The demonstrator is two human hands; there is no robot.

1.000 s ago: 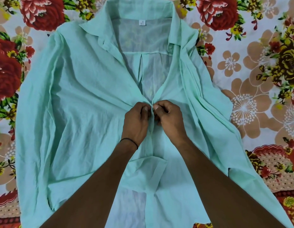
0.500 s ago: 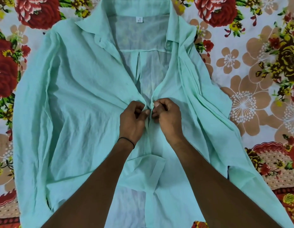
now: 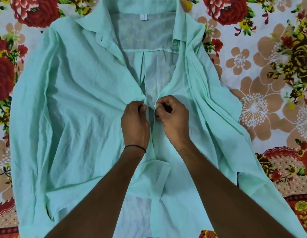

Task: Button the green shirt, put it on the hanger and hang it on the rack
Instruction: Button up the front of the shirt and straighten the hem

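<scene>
Across the floral sheet the green shirt lies flat on its back, collar far from the person and hem near. At mid-chest the left hand pinches the left front edge in curled fingers. The right hand pinches the right front edge, where a small white button shows beside the thumb. Only a narrow gap parts the two edges between the hands. Above them the fronts spread in a V to the collar, baring the inside back and the label. Below the wrists a folded flap lies across the opening. Bare sheet shows on both sides, wider on the right beyond the bunched sleeve.
</scene>
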